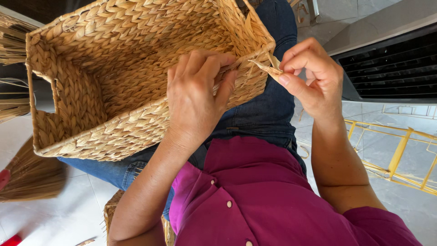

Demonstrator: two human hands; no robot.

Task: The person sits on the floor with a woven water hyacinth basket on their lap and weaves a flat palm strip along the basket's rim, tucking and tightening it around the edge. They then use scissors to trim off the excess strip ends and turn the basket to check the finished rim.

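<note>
A rectangular basket (114, 59) of braided straw rests on my lap, its opening facing me. My left hand (198, 98) lies over the near rim at the basket's right corner, fingers curled onto the weave. My right hand (314, 77) pinches a loose straw strand (268, 67) that sticks out of that corner, held between thumb and fingers. I wear blue jeans and a magenta buttoned shirt.
Bundles of loose straw (27, 177) lie on the white tiled floor at left. A yellow metal frame (396, 155) lies on the floor at right, below a grey slatted appliance (391, 68). A woven seat (111, 214) shows under my leg.
</note>
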